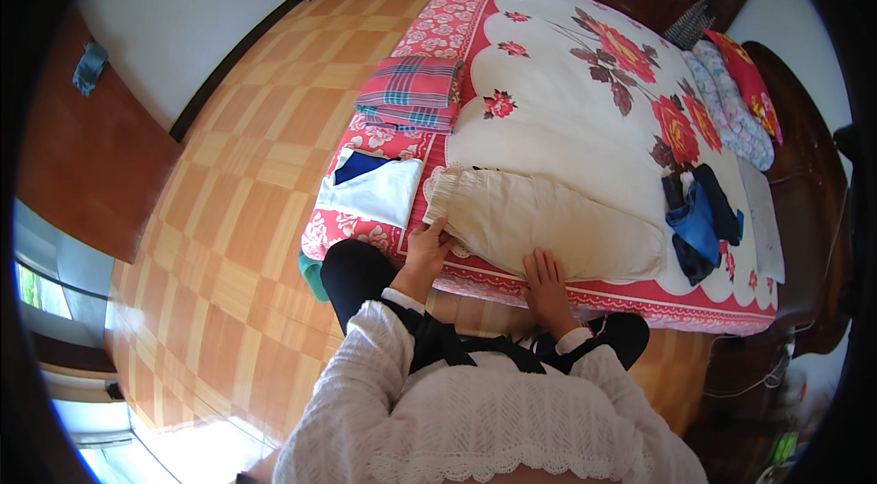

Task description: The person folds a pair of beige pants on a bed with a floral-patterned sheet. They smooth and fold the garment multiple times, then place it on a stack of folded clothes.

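Note:
Beige trousers (548, 217) with a gathered elastic waistband lie lengthwise along the near edge of the bed, waistband to the left. My left hand (426, 252) is at the near corner of the waistband, thumb and fingers at the cloth; whether they pinch it is too small to tell. My right hand (546, 282) rests with its fingers spread on the trousers' near edge, about halfway along. Left of the waistband lies a folded white garment (384, 191) with a dark blue patch.
The bed's floral cover (548, 114) spreads beyond the trousers. A folded plaid cloth (411, 92) lies at its left edge, a pile of dark and blue clothes (700, 217) at the right, near a grey flat cloth (760, 217) and pillows (733, 100). A wooden headboard (812, 210) stands far right.

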`<state>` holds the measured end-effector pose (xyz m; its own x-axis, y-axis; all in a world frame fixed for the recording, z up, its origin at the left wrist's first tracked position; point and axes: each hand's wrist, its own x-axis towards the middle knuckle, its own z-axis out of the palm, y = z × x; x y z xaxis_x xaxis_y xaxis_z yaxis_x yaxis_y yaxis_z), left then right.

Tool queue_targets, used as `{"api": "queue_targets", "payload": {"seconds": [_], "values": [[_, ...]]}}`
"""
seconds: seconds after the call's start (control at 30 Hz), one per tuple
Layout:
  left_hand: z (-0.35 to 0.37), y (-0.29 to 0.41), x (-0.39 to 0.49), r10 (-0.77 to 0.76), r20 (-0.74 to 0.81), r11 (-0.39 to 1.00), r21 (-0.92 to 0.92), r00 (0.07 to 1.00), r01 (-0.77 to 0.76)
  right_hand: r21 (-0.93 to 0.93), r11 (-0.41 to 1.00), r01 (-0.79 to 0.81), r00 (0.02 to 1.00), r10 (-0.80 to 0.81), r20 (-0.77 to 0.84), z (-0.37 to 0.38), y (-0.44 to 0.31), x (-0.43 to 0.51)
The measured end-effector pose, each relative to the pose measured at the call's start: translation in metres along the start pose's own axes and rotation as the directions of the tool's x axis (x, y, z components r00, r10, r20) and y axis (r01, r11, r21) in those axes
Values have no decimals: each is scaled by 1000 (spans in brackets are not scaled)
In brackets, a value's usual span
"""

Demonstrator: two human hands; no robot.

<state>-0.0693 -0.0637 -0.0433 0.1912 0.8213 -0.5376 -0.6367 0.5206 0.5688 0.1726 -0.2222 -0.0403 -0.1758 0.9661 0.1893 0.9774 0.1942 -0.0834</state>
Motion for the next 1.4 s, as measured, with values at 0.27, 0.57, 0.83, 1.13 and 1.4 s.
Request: {"api": "queue_targets", "payload": {"seconds": [0.27, 0.57, 0.83, 1.13, 1.4], "values": [[10, 19, -1, 135, 70, 974, 173, 988, -145, 89, 996, -18, 1000, 19, -8, -5, 1, 2], [-22, 28, -2, 178, 120, 927, 314, 977, -208, 70, 997, 32, 999, -30, -39, 5, -9, 4], [0, 75, 45, 76, 238, 670, 706, 968, -227, 37, 999, 7, 998, -4, -64, 14, -10, 2], [32, 94, 37, 46, 521, 461, 746, 852, -480, 26, 1000, 1, 998, 1, -56, 17, -10, 0], [25, 87, 48, 171, 548, 529, 650, 819, -546, 78, 997, 29, 996, -22, -89, 7, -16, 2]]}}
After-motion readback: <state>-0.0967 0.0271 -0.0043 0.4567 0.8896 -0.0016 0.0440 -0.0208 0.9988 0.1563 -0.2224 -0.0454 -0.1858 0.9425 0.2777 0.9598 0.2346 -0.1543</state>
